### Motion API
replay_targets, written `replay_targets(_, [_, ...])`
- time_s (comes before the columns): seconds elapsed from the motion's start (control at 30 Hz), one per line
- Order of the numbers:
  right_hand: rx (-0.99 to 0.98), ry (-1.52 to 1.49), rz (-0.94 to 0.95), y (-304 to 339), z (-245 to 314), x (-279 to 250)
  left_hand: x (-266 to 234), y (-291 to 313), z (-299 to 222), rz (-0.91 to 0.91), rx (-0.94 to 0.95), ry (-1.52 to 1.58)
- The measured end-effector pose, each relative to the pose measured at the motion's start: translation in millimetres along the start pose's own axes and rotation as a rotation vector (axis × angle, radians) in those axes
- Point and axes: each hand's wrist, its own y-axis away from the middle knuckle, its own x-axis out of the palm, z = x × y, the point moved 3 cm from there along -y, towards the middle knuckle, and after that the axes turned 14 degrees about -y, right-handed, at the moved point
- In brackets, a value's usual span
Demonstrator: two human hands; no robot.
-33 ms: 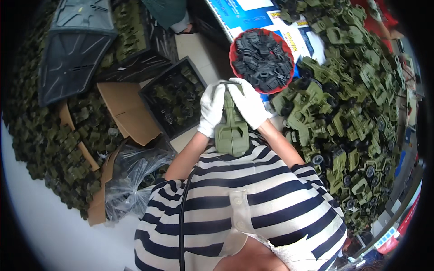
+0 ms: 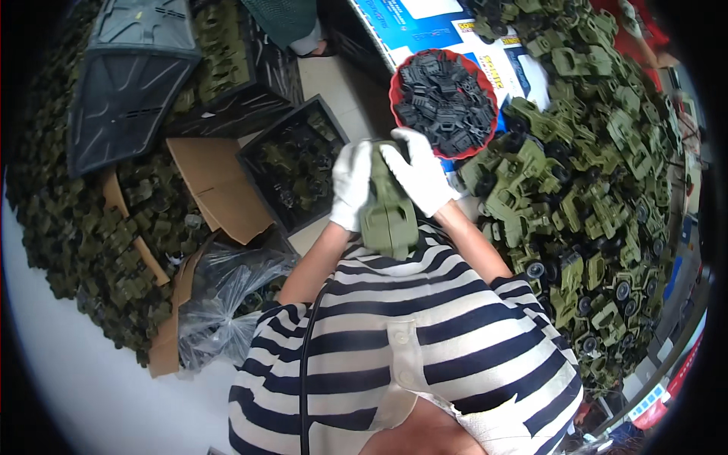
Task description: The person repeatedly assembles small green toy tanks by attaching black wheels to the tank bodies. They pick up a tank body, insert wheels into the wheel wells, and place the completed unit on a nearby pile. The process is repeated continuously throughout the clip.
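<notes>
Both my hands wear white gloves and hold an olive-green plastic toy vehicle body [image 2: 389,221] in front of my chest. Its wider end, with a hollow cab-like opening, points toward my striped shirt. My left hand [image 2: 353,186] wraps the left side of the far end. Along the right side lies my right hand [image 2: 417,173], its fingers bent at the far end and thumb against the body. A dark edge shows between the fingertips, too small to name. Just beyond my right hand stands a red scalloped bowl [image 2: 393,97] heaped with dark grey plastic parts [image 2: 446,102].
On the right rises a big pile of green toy vehicle bodies [image 2: 523,182], some with black wheels. Left of my hands are a black crate [image 2: 258,186] of parts, an open cardboard box [image 2: 220,182], a clear plastic bag [image 2: 220,311] and more green parts [image 2: 98,250]. Another person's foot [image 2: 309,47] shows beyond.
The fingers of my right hand have lifted and spread a little at the toy's far end, and my hands are slightly farther apart there. The toy has tilted slightly.
</notes>
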Motion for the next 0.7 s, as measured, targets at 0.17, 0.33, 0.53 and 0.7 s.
replay_targets(0.17, [0.005,0.062,-0.157,-5.0,-19.4,-47.0,-90.4,-53.0,101.4,-0.113,-0.653,0.212])
replay_targets(0.33, [0.047,0.161,-0.162,-2.2,-22.8,-79.1,-169.5,-101.3,161.6,-0.268,-1.011,-0.031])
replay_targets(0.53, [0.122,0.471,-0.225,-15.9,-50.3,-93.1,-121.9,-174.1,108.6,-0.16,-0.631,-0.095])
replay_targets(0.7, [0.27,0.572,-0.112,-38.1,-47.8,-77.2,38.2,-227.9,-54.5,0.165,-0.04,-0.093])
